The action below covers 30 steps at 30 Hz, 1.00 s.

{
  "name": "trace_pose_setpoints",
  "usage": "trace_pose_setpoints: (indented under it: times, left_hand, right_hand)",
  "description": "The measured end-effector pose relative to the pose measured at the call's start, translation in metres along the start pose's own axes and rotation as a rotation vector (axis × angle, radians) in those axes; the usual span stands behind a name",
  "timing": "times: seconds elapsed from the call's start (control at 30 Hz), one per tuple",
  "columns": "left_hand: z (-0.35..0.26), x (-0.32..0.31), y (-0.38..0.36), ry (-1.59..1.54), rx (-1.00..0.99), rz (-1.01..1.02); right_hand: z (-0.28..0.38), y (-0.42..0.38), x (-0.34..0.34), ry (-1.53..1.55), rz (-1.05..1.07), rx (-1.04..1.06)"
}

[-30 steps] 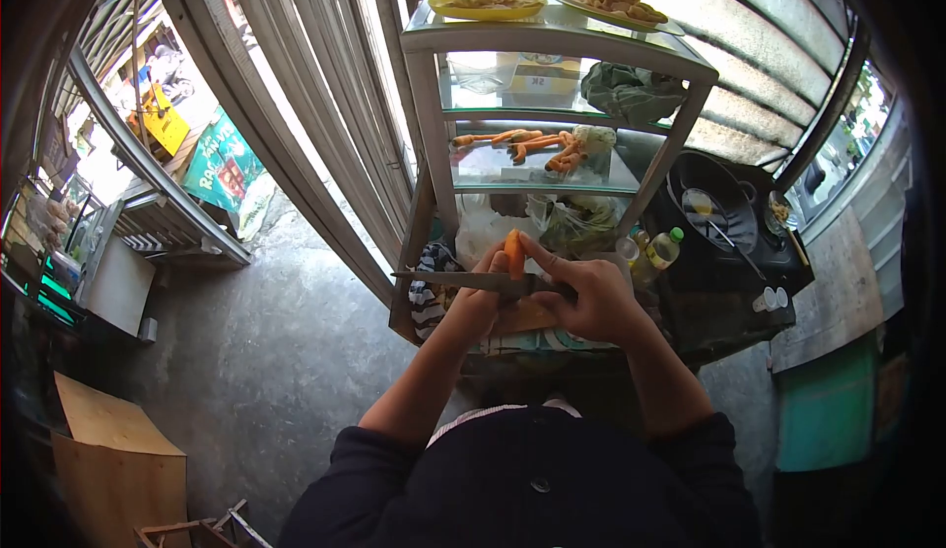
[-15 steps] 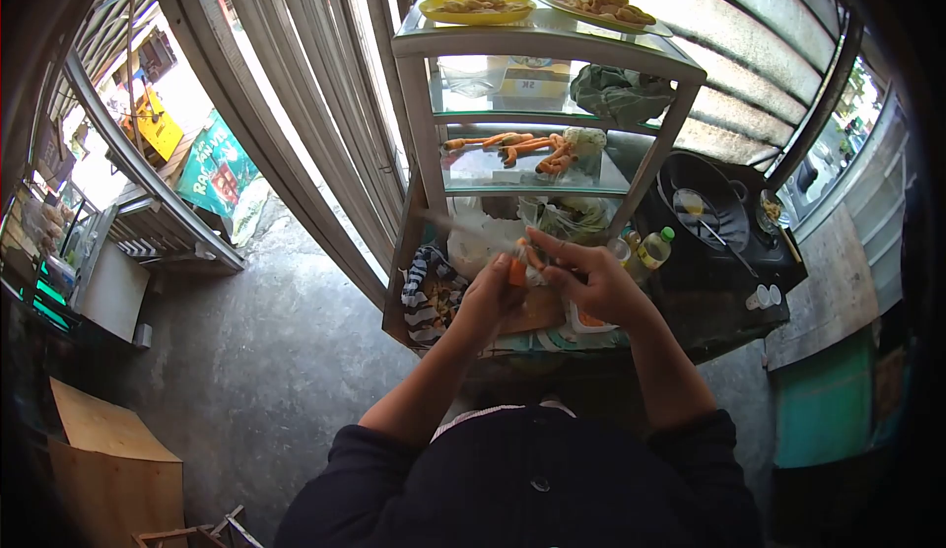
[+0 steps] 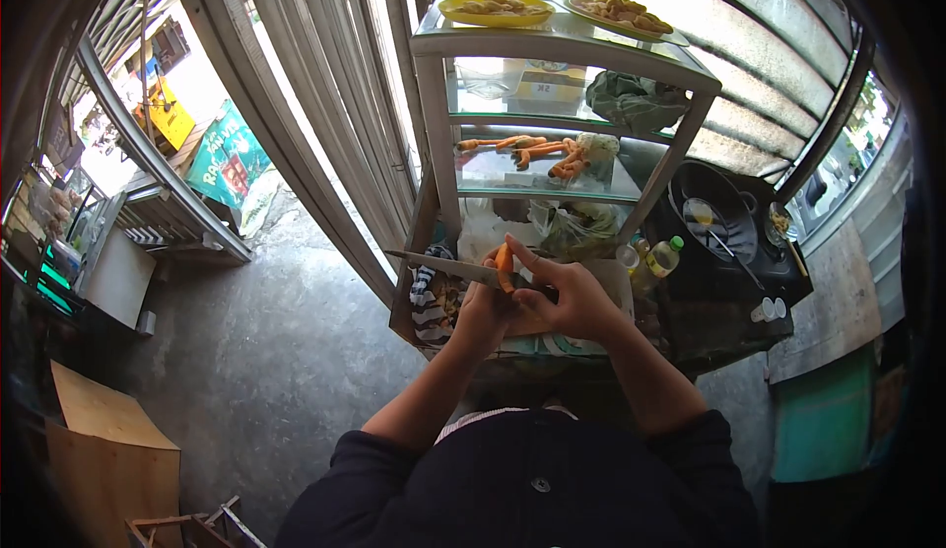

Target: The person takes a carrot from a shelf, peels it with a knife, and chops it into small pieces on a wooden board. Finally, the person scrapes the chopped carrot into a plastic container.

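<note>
My left hand (image 3: 483, 313) is closed around an orange carrot (image 3: 505, 264), whose upper end sticks up above the fingers. In my right hand (image 3: 572, 297) is a knife (image 3: 443, 265), its long blade pointing left and lying across close to the carrot. The handle is mostly covered by my fingers. Beneath my hands a wooden board (image 3: 530, 322) shows in part. To the left of my left hand lies a black-and-white striped cloth (image 3: 430, 323) with scraps on it that look like peelings.
Several carrots (image 3: 532, 144) lie on a shelf of the glass case (image 3: 434, 124) ahead. Two plates of food, one yellow (image 3: 458, 16), stand on top. To the right are a green-capped bottle (image 3: 660, 258), a wok (image 3: 705, 203) on a stove and small white cups (image 3: 764, 309).
Both hands have shifted slightly left and down. The knife blade, blurred before, now shows sharply and lies further left and lower. The carrot now stands more upright.
</note>
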<state>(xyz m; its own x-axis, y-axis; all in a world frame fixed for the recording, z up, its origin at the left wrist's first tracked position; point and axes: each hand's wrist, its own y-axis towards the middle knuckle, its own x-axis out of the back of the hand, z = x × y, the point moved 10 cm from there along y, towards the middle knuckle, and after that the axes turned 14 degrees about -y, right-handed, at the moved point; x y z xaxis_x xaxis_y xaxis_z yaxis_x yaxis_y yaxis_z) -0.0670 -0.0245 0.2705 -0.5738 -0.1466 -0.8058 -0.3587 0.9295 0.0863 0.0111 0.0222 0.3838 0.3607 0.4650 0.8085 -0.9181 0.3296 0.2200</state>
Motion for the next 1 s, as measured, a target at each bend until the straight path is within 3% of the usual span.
trace_pose_setpoints:
  times: [0.17,0.23,0.37,0.43,0.57,0.63,0.67,0.73,0.87,0.97,1.0]
  left_hand:
    - [-0.003,0.008,-0.006,-0.310,-0.010,-0.046]
    - [-0.013,0.017,-0.009,0.014,-0.092,-0.121]
    - [-0.021,0.021,-0.009,-0.188,-0.058,-0.146]
    - [-0.025,0.027,-0.008,0.070,0.000,-0.155]
    - [-0.022,0.043,-0.014,0.031,-0.020,-0.238]
    - [-0.021,0.048,-0.012,-0.198,-0.081,-0.233]
    - [-0.018,0.050,-0.013,-0.198,-0.085,-0.235]
    - [-0.040,0.041,-0.021,0.192,-0.223,-0.276]
    - [-0.036,0.059,-0.025,-0.017,-0.265,-0.292]
    - [-0.038,0.067,-0.026,0.212,-0.359,-0.248]
    - [-0.033,0.072,-0.025,0.029,-0.323,-0.248]
  right_hand:
    - [0.006,0.009,-0.012,-0.009,-0.031,0.019]
    - [0.006,0.012,-0.018,-0.007,-0.019,0.007]
    - [0.007,0.018,-0.024,-0.023,0.034,-0.030]
    - [0.009,0.019,-0.022,-0.095,0.039,-0.019]
    - [0.013,0.024,-0.034,-0.171,0.019,0.049]
    - [0.013,0.027,-0.042,-0.123,0.054,0.023]
    - [0.010,0.029,-0.047,-0.077,0.087,-0.009]
    - [0.008,0.033,-0.057,-0.046,0.120,-0.014]
    - [-0.003,0.041,-0.089,0.103,0.185,-0.014]
    - [-0.009,0.048,-0.104,0.192,0.189,0.038]
    - [-0.009,0.049,-0.105,0.196,0.197,0.045]
